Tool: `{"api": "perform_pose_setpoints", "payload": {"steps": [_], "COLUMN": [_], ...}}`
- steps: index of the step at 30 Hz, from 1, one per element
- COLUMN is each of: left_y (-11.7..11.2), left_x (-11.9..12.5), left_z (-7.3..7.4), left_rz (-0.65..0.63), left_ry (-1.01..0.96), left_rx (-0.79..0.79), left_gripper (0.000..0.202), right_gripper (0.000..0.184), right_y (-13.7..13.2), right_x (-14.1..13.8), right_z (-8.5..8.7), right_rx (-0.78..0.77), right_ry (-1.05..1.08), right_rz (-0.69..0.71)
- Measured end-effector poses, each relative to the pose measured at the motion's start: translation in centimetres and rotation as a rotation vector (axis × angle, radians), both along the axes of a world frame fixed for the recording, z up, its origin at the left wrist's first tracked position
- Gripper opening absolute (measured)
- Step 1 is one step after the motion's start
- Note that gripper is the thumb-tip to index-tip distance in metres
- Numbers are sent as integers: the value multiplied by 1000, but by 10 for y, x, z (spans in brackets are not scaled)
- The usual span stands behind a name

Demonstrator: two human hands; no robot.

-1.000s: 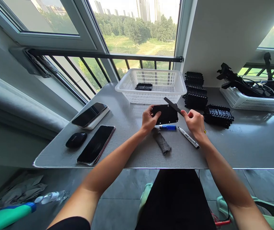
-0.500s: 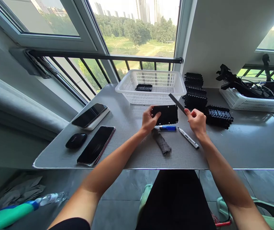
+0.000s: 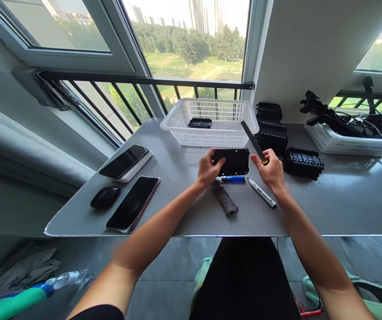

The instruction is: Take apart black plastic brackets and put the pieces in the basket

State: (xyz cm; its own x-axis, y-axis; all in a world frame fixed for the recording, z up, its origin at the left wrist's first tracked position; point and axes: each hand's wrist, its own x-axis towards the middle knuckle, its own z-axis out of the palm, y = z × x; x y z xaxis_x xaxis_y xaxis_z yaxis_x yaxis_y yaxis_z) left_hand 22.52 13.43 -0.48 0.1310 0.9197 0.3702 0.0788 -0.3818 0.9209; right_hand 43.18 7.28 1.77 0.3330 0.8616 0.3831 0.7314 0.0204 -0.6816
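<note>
My left hand (image 3: 208, 170) is closed on the left end of a flat black plastic panel (image 3: 236, 162) with small notches along its edges, thumb on its face. In my right hand (image 3: 272, 170) is a flat file (image 3: 252, 138), its dark blade pointing up and left and a bit of yellow showing at the grip. The blade is apart from the panel, to its right. Below the panel lie a blue marker (image 3: 233, 179) and a grey cloth strip (image 3: 224, 200). A white marker (image 3: 262, 193) rests beneath my right hand.
A white plastic basket (image 3: 211, 139) behind my hands holds a black part (image 3: 200, 123). Black panels are stacked (image 3: 271, 135) to its right, with another stack (image 3: 303, 162) nearer. Two phones (image 3: 132, 203) and a black case (image 3: 106, 197) lie left. Another basket (image 3: 354, 143) holds cables.
The file has swung steeper and shifted up, and my right hand has turned, now showing the yellow at the grip. The panel stays in my left hand, almost unmoved.
</note>
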Motion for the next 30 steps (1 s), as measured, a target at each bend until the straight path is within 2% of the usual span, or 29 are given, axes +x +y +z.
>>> {"api": "perform_pose_setpoints", "payload": {"steps": [3,8,13,19,22,26,30], "left_y": [-10,-20,-9,-2,-2,1,5], "left_x": [4,8,3,1,1,0,0], "left_z": [3,7,6,8,6,1,-3], "left_rz": [-30,-105,-113,-180,-143,-7,-85], "left_ry": [61,121,-5,-123,-61,71,-11], "left_rx": [16,58,-61,-163,-156,-107,-95], "left_gripper": [28,27,31,34,34,38,41], "right_gripper": [57,58,50,48,46,43,43], "right_y": [-3,-4,0,2,-1,-5,-4], "right_x": [-13,-21,-10,-8,-11,-15,-15], "right_z": [0,0,4,4,8,12,11], "right_rx": [6,9,14,-8,-70,-128,-111], "right_ry": [32,91,254,574,714,750,789], "right_rz": [55,31,90,253,324,413,398]}}
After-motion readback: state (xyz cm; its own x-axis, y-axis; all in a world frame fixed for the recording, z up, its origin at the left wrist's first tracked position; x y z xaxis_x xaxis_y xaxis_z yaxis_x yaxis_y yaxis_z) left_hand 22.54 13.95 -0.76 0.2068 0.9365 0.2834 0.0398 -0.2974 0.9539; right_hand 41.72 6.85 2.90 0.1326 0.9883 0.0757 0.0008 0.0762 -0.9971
